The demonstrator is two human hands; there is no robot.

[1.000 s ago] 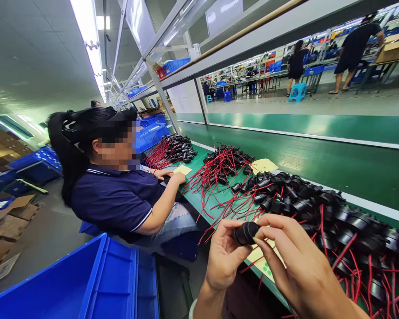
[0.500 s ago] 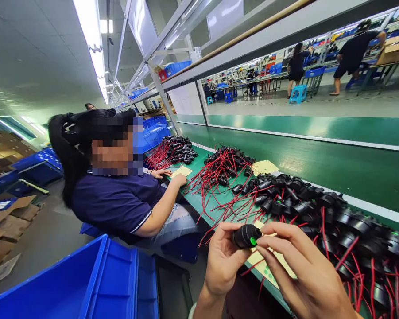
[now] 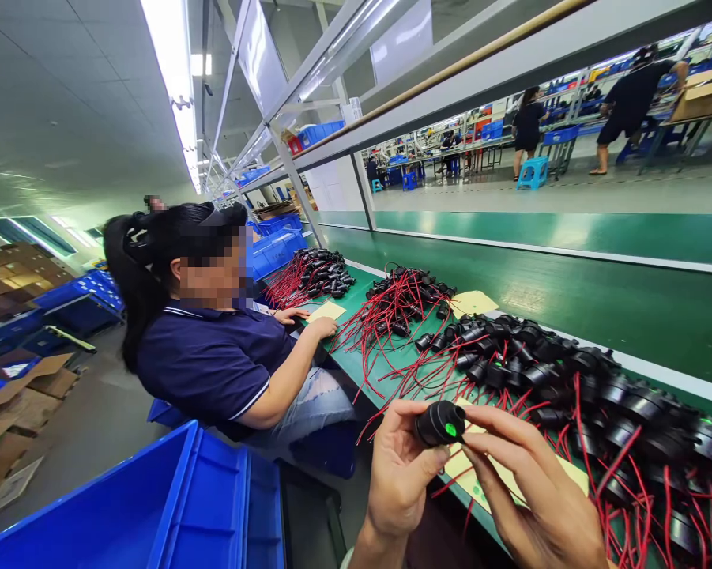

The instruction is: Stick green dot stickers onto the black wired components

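My left hand (image 3: pixel 400 466) is closed around a black cylindrical part (image 3: pixel 432 427), its thumb beneath and its fingers behind. A round green sticker (image 3: pixel 450 429) shows on the part's side, facing me. My right hand (image 3: pixel 527 474) meets the part's right end with its fingertips, thumb and fingers drawn close together. Beneath my hands lies a yellow sticker sheet (image 3: pixel 480 482) with green dots, partly covered by my right hand. To the right is a big pile of similar black parts (image 3: pixel 622 403) with red wires.
At the left, a co-worker (image 3: pixel 207 348) in a dark blue shirt sits with hands by a yellow sheet (image 3: pixel 327 310). Further piles of wired parts (image 3: pixel 406 300) lie along the green table (image 3: pixel 356 359). A large blue bin (image 3: pixel 213 498) stands at lower left. A metal shelf frame (image 3: pixel 468 79) spans above.
My right fingertips have shifted slightly off the green sticker, which now shows more fully. The part stays in my left hand. The view has shifted a little.
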